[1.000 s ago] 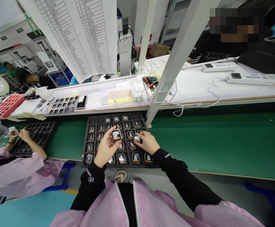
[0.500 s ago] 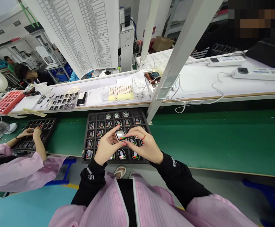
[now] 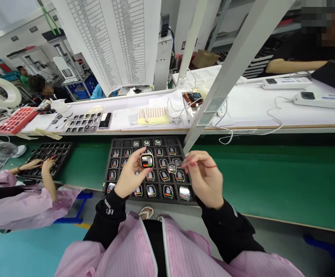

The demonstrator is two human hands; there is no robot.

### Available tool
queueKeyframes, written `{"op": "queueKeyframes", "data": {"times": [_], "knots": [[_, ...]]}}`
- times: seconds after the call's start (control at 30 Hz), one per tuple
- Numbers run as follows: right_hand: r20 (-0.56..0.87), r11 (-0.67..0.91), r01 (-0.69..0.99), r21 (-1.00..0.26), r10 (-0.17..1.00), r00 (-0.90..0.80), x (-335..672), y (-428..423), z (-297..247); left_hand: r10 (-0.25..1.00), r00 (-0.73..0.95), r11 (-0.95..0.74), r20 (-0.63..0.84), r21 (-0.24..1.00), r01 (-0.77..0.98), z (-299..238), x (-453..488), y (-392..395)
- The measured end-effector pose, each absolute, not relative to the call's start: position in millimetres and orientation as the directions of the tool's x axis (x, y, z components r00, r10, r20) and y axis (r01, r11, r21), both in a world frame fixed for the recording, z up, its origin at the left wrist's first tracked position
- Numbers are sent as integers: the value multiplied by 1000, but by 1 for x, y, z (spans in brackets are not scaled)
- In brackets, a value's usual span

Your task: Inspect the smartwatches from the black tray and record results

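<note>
Silver edges the square watch (image 3: 147,161), its dark screen lit with a band of red and green along the bottom; it is held up over the middle of a black tray (image 3: 116,144). The person's left hand (image 3: 130,175) has hold of it at the rim, the fingers parted only as far as the watch is wide, thumb at the lower edge and forefinger at the upper. The right hand (image 3: 206,179) is apart from it, over the tray's right side, fingers bent in towards the thumb; whether they have closed fully, or on anything thin, I cannot tell. Just beside those fingertips shows a small watch (image 3: 172,168); whether it lies in a cell or above one is unclear. More watches (image 3: 151,190) lie face up in the tray's 5 rows. The tray rests on a green surface (image 3: 271,173), left of a slanting white post (image 3: 210,100). On the raised white shelf (image 3: 251,111) beyond are a dark phone (image 3: 105,120), a yellow dotted sheet (image 3: 153,116) and a red tray (image 3: 15,121). At far left, a co-worker in pink has 2 hands (image 3: 48,164) over another black tray, near a small fan (image 3: 4,150).
</note>
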State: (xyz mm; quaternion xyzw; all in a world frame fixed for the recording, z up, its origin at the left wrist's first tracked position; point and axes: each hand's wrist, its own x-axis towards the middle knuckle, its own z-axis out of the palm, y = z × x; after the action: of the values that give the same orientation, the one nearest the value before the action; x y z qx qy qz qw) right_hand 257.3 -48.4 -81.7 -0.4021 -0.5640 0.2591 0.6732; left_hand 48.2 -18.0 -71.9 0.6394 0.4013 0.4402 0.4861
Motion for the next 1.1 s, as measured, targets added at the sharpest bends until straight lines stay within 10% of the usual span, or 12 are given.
{"op": "queueKeyframes", "data": {"times": [0.37,0.77,1.1], "knots": [[167,175,-68,-982,980,112,252,-82,-118,751,99,-655,652,721,225,13,6,49],[-186,-168,-99,-981,957,222,253,-87,-125,709,41,-679,704,665,311,50,-32,61],[-203,-208,14,-978,965,165,236,-77,-128,712,-17,-660,702,678,324,50,-33,55]]}}
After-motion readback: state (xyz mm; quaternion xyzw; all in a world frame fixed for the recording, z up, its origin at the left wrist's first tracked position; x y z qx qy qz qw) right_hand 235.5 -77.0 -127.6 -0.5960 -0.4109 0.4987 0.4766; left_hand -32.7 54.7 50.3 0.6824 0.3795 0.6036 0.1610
